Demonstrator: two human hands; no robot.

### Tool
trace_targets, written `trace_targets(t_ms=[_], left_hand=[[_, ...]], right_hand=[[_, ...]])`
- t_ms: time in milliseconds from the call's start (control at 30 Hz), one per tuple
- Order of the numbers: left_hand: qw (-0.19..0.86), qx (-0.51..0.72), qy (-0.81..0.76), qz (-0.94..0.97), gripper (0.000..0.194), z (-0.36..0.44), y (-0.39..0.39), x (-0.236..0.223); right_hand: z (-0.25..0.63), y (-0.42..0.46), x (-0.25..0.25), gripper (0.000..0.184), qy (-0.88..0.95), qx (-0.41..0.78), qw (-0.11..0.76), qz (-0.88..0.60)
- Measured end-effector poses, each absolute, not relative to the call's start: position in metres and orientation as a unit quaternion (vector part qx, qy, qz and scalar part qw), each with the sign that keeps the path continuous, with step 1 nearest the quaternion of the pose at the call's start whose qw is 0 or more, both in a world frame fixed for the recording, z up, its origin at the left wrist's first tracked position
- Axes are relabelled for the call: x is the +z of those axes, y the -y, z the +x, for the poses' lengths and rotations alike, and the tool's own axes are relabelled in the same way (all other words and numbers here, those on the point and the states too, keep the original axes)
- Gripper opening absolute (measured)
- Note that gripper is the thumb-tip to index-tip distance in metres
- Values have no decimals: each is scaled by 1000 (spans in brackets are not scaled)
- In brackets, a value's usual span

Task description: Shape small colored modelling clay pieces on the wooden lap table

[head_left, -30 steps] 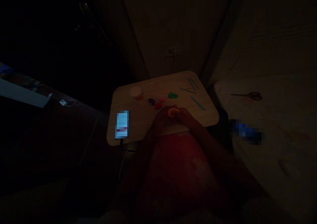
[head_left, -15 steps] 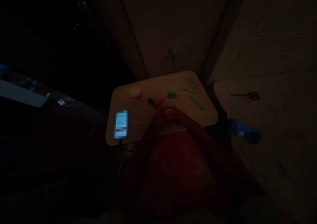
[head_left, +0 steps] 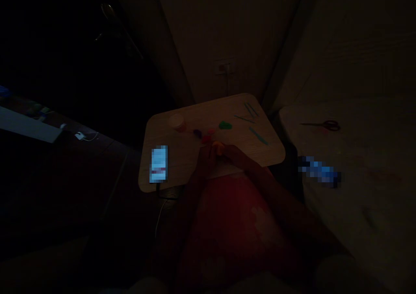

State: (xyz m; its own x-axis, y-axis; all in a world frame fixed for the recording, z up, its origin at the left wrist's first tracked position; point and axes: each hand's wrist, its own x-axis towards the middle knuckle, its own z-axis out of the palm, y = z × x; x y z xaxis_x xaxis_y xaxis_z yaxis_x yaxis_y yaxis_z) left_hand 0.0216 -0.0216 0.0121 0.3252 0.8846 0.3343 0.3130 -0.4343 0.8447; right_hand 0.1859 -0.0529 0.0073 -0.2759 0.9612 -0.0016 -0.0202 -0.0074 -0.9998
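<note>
Both hands meet over the near edge of a small wooden table [head_left: 182, 159], in very dim light. An orange lump of modelling clay [head_left: 217, 147] sits between them. My left hand [head_left: 206, 156] is closed against its left side. From the right, my right hand [head_left: 232, 153] pinches the same lump with its fingers. Just beyond lie a red clay lump [head_left: 206, 139], a pink one [head_left: 212, 132] and a dark purple one [head_left: 197, 134]. Farther right is a green clay lump [head_left: 225, 125]. Finger details are lost in the darkness.
A lidded tub [head_left: 177, 123] stands at the table's back left, with a lit phone [head_left: 158, 164] nearer. Thin teal sticks [head_left: 251, 110] and a wider teal strip [head_left: 258, 136] lie right. Scissors [head_left: 329, 125] and a blurred blue object [head_left: 320, 171] rest on a pale surface beyond.
My hands have drawn slightly apart, and the orange clay shows more and sits a little farther left. My right hand has shifted from cupping over it to a pinch.
</note>
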Motion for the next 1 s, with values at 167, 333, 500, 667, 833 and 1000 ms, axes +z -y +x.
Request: trace_targets(t_ms=[167,333,500,667,833,1000], left_hand=[[319,417,-431,734,60,19,21,9],[425,426,-378,703,62,23,22,17],[505,443,-306,675,62,20,21,25],[506,418,-254,710,64,17,19,24],[513,414,-243,712,54,21,19,23],[493,432,-283,701,44,21,22,24]], right_hand=[[183,55,13,66,589,531,418,-442],[183,50,12,67,560,510,458,-466],[188,47,9,64,500,534,495,-469],[192,50,14,65,522,571,459,-437],[191,50,17,64,534,552,446,-459],[187,48,10,63,522,552,460,-460]])
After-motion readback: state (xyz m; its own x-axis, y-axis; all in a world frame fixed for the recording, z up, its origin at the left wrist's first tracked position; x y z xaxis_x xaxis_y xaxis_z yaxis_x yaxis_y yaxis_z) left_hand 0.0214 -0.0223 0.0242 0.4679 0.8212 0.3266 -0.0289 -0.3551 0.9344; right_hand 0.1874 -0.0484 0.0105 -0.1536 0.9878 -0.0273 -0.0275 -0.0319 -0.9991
